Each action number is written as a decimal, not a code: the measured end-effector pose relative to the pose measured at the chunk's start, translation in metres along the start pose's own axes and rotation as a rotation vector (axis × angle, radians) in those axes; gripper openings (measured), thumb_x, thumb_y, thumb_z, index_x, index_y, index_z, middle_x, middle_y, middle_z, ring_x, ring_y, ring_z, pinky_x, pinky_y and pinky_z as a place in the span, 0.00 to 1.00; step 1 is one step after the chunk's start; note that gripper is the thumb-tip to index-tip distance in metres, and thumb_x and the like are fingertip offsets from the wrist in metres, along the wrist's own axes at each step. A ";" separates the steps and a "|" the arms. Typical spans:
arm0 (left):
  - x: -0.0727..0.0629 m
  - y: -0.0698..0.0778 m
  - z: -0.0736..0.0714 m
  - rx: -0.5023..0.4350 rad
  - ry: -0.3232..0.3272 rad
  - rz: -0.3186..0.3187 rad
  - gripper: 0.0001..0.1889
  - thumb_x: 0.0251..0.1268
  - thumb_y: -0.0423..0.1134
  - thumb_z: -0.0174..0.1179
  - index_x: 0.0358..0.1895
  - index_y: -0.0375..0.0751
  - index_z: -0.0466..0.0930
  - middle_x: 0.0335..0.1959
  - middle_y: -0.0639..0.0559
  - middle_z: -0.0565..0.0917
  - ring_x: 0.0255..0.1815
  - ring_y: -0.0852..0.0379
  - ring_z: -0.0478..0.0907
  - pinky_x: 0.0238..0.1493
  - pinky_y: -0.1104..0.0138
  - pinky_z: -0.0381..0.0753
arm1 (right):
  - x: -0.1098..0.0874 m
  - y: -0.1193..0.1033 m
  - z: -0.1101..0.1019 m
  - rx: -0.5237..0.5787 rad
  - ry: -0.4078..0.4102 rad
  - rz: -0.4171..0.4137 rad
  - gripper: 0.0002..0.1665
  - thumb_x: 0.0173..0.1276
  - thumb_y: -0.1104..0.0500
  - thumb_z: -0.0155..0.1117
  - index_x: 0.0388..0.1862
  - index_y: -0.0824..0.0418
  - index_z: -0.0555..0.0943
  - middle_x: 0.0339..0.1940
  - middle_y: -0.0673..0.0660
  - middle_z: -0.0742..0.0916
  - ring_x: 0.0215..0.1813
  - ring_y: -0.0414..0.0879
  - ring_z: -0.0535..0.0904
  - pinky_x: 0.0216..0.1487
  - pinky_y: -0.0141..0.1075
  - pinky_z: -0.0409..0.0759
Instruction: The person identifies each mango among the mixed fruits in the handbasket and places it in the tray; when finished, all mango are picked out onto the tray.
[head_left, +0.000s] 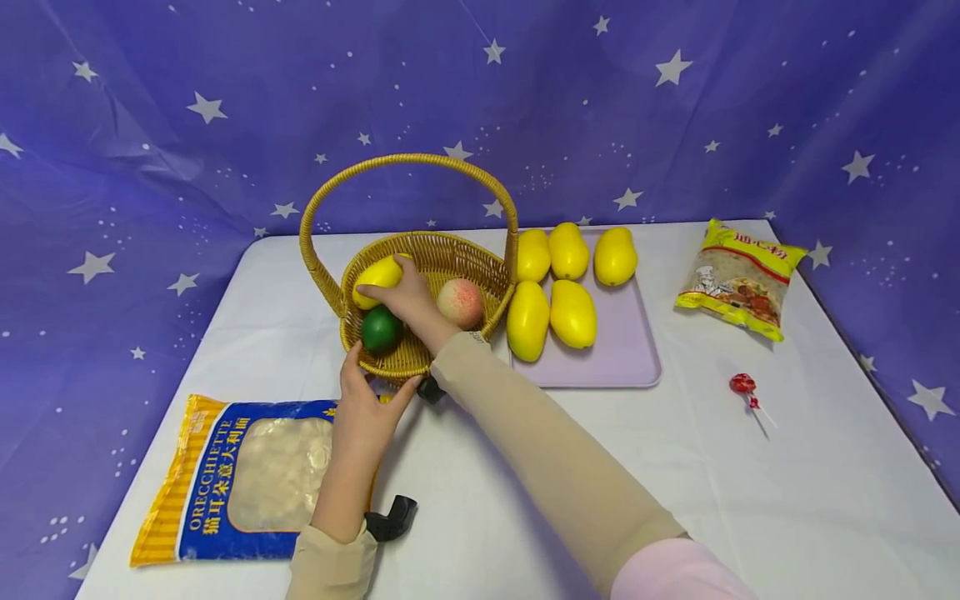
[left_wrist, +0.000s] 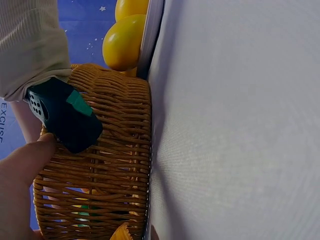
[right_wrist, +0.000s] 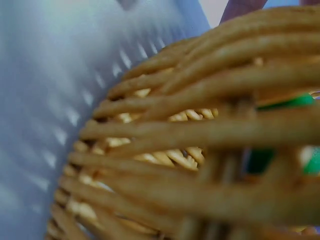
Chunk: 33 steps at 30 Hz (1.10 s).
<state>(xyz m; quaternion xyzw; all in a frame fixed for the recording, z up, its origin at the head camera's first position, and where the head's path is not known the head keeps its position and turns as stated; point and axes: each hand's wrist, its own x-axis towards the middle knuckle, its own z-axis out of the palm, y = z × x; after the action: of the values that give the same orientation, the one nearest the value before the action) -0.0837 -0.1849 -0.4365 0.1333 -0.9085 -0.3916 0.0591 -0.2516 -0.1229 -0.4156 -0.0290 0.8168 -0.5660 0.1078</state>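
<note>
A wicker basket (head_left: 442, 243) with a tall arched handle stands mid-table. Inside it, my right hand (head_left: 412, 298) grips a yellow mango (head_left: 378, 279) near the left wall, thumb on the near side and fingers over its far end. A dark green round fruit (head_left: 382, 330) sits just in front of that mango, and a pink-and-cream peach (head_left: 460, 302) lies to the right. My left hand (head_left: 367, 421) rests against the basket's front, thumb and fingers spread along the rim; the left wrist view shows the thumb (left_wrist: 30, 157) on the outer weave.
Right of the basket, a lilac tray (head_left: 630, 367) carries several mangoes (head_left: 573, 314). A blue and orange orecchiette bag (head_left: 255, 475) lies front left, partly under my left forearm. Farther right are a yellow pasta bag (head_left: 742, 279) and a red lollipop (head_left: 743, 384). A starry purple cloth (head_left: 420, 100) hangs behind.
</note>
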 end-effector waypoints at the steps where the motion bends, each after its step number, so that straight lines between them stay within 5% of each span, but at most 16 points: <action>1: 0.000 0.000 0.000 -0.002 0.002 0.001 0.55 0.55 0.68 0.61 0.77 0.45 0.40 0.72 0.36 0.55 0.65 0.36 0.65 0.58 0.43 0.68 | 0.001 0.000 0.000 0.009 -0.001 0.000 0.51 0.56 0.43 0.74 0.75 0.52 0.60 0.65 0.56 0.74 0.60 0.48 0.73 0.58 0.40 0.74; 10: -0.001 -0.001 0.003 -0.004 0.012 -0.001 0.55 0.55 0.67 0.62 0.77 0.45 0.41 0.72 0.37 0.56 0.64 0.36 0.66 0.57 0.43 0.68 | 0.000 0.000 -0.002 0.155 -0.011 0.000 0.49 0.57 0.51 0.75 0.73 0.55 0.61 0.66 0.59 0.72 0.61 0.49 0.72 0.59 0.38 0.72; 21: -0.002 -0.001 0.002 -0.003 -0.002 0.007 0.56 0.54 0.70 0.60 0.77 0.45 0.40 0.73 0.37 0.54 0.64 0.35 0.65 0.57 0.43 0.68 | -0.007 -0.007 -0.010 0.477 -0.083 -0.030 0.48 0.58 0.58 0.74 0.73 0.51 0.60 0.67 0.59 0.68 0.56 0.47 0.74 0.46 0.32 0.80; 33: -0.001 0.001 -0.001 -0.005 0.007 -0.005 0.57 0.53 0.71 0.59 0.77 0.46 0.40 0.73 0.37 0.54 0.66 0.35 0.63 0.59 0.42 0.67 | -0.040 -0.021 -0.049 0.536 -0.178 -0.167 0.45 0.59 0.60 0.73 0.71 0.43 0.62 0.64 0.56 0.68 0.47 0.51 0.80 0.47 0.37 0.81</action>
<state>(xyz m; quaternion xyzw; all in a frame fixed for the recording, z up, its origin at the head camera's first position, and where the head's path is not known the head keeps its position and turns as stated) -0.0823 -0.1846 -0.4354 0.1366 -0.9070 -0.3936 0.0615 -0.2248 -0.0784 -0.3734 -0.1161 0.6202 -0.7638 0.1361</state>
